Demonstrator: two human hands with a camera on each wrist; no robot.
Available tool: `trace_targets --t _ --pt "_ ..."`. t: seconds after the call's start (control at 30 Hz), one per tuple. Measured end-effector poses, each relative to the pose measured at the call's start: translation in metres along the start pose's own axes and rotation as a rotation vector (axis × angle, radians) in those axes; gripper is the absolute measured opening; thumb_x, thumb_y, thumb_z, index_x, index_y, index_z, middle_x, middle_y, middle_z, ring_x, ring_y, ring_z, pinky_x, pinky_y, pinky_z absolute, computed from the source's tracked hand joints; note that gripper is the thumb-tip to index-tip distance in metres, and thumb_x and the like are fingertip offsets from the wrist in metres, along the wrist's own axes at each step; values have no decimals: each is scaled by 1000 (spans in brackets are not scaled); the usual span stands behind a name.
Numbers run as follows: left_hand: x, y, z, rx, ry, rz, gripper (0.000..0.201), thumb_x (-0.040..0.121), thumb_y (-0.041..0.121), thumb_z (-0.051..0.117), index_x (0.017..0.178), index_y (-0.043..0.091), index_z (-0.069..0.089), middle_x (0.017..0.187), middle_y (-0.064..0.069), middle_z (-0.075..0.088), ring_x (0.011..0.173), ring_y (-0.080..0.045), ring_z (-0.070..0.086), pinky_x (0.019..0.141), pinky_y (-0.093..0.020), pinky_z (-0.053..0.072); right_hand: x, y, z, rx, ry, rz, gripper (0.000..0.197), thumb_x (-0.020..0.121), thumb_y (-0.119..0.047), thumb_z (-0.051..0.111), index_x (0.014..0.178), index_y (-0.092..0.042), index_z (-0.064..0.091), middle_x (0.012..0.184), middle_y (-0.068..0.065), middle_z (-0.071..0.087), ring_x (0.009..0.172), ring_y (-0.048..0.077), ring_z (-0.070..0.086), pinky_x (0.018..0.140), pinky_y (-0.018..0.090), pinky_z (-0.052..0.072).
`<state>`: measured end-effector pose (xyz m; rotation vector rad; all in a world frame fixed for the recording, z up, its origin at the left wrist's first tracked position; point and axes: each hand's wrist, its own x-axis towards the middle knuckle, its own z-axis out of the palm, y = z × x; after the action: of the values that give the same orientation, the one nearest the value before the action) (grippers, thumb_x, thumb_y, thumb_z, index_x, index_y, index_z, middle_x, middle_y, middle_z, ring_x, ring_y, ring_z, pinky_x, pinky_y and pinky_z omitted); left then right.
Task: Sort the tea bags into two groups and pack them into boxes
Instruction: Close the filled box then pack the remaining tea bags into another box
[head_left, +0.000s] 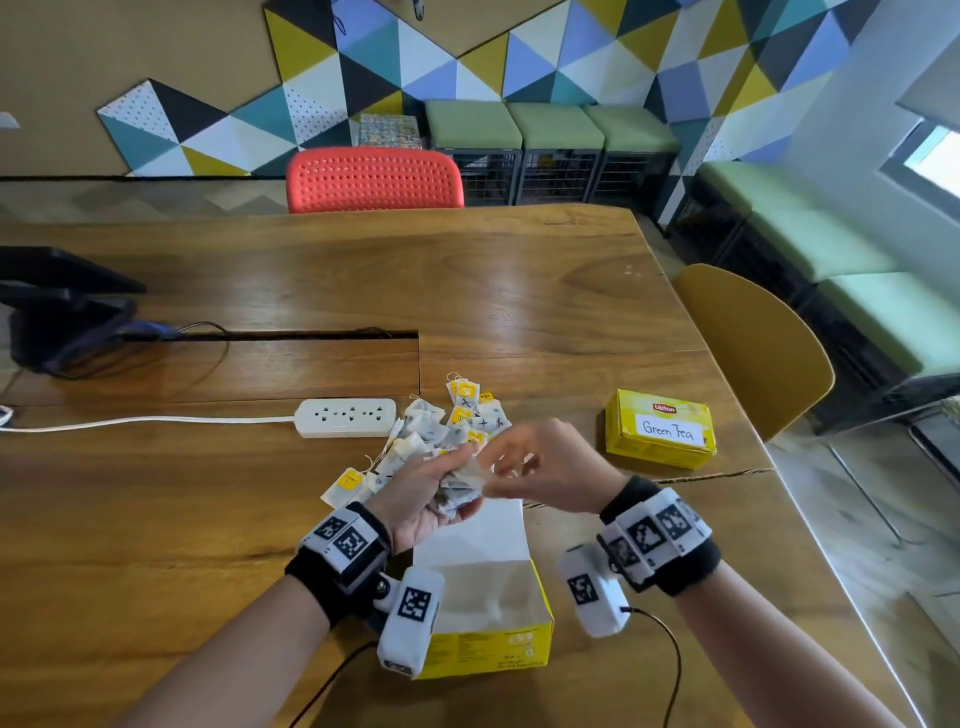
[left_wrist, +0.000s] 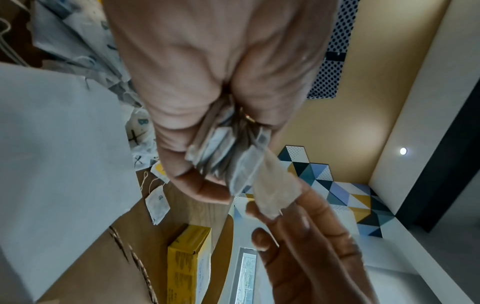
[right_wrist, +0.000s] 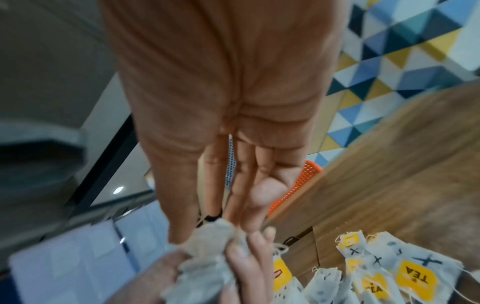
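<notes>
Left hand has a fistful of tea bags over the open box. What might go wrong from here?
1. The left hand grips a crumpled bunch of tea bags while the right hand pinches one; pulling may drag others out.
2. Strings in the loose pile look tangled and may snag.
3. The open box has no visible label; bags could land in the wrong group.

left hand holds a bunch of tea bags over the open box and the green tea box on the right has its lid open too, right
Not quite. The left hand does hold a bunch of tea bags over the open box, but the green tea box on the right is closed, its lid flat with the label on top. The head view shows this.
</notes>
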<state>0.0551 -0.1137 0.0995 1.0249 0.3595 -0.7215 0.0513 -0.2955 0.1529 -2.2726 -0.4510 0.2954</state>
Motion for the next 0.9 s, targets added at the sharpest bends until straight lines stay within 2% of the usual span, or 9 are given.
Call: trace_targets --t 0.1,0.23,0.33,0.43,0.57,0.67,0.77,0.83,0.9 --pt "3 1 -4 -2 14 49 44 76 29 67 113 6 64 90 -8 66 76 -17 62 65 -31 54 1 9 -6 106 109 93 15 82 -25 74 85 -11 73 77 -7 72 64 3 66 66 17 50" --pt "6 -1 1 -29 6 164 25 93 21 56 117 14 62 93 -7 69 76 -14 68 62 -25 54 5 5 13 326 78 354 44 83 -43 70 87 1 65 67 11 69 57 17 68 55 26 52" --pt "5 -1 5 13 -5 207 26 93 17 57 119 16 60 90 -7 71 77 -17 69 63 -24 54 4 -1 22 473 111 420 32 80 -19 76 97 2 59 69 16 63 46 10 59 46 17 44" --pt "5 2 4 19 -16 186 30 88 32 60 114 19 63 86 -5 69 75 -16 64 68 -26 51 5 1 15 560 164 356 27 79 -2 73 103 -3 61 76 16 63 57 17 61 55 24 51" --pt "7 8 -8 -18 26 134 28 99 38 44 98 18 64 83 -4 63 72 -15 56 72 -33 44 5 -1 -3 503 141 245 20 82 -1 69 97 -14 68 91 16 68 69 18 58 70 37 54" --pt "14 10 -22 61 156 65 26 98 39 48 95 17 63 85 -3 59 71 -15 53 62 -29 44 6 -6 -19 513 154 223 14 85 -1 67 95 -12 68 82 5 67 67 14 56 68 34 49" --pt "16 8 -29 155 237 77 24 95 35 57 95 12 63 80 -3 58 67 -16 53 57 -26 43 9 -13 -35 571 195 180 12 87 -3 65 91 -15 68 82 8 65 69 13 58 68 28 50" --pt "15 9 -26 224 222 149 15 91 31 63 89 15 63 74 -3 56 65 -16 52 57 -25 41 11 -16 -42 618 207 170 11 88 -4 64 94 -12 67 88 13 65 78 17 60 73 27 53" --pt "10 12 -17 249 149 228 16 88 24 66 104 22 65 70 -2 55 60 -13 49 50 -22 37 12 -17 -45 625 210 165 11 88 -4 63 98 -8 66 91 16 65 81 18 62 74 24 55"
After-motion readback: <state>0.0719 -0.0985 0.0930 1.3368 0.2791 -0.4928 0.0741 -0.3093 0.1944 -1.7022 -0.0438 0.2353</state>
